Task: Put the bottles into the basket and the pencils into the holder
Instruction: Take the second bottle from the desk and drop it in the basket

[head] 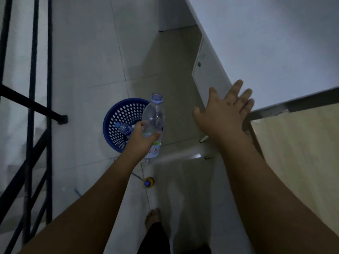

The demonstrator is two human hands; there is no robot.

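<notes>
Left grip: the left grip (141, 138) is clamping round the lower body of a clear, uncapped plastic water bottle with a white-and-red label (154, 116), thumb on one side and fingers wrapping the other.
Right grip: the right grip (222, 114) is spreading flat with straight fingers, holding nothing, at the corner of the pale wood-topped desk (297, 143); whether it is touching the edge I cannot tell.
Near floor: a bare foot (153, 217) is standing on the pale tiled floor (91, 61), with a small round yellow-and-blue object (148, 182) lying just ahead of it.
Bottle position: it is pointing neck-away, overlapping the right side of the round blue perforated plastic basket (107, 123), not yet inside.
Basket contents: a smaller clear bottle with a blue cap (125, 128) is lying inside.
Step in hand: the bottle is probably being carried to the basket.
Next move: shifting it left over the opening, then lowering or releasing so it is landing beside the small one.
Edges and room: the black metal railing (31, 107) is standing well left of the basket; the white cabinet door (207, 74) is closing off the right; open floor is lying between.
Pencils, holder: not showing here.
</notes>
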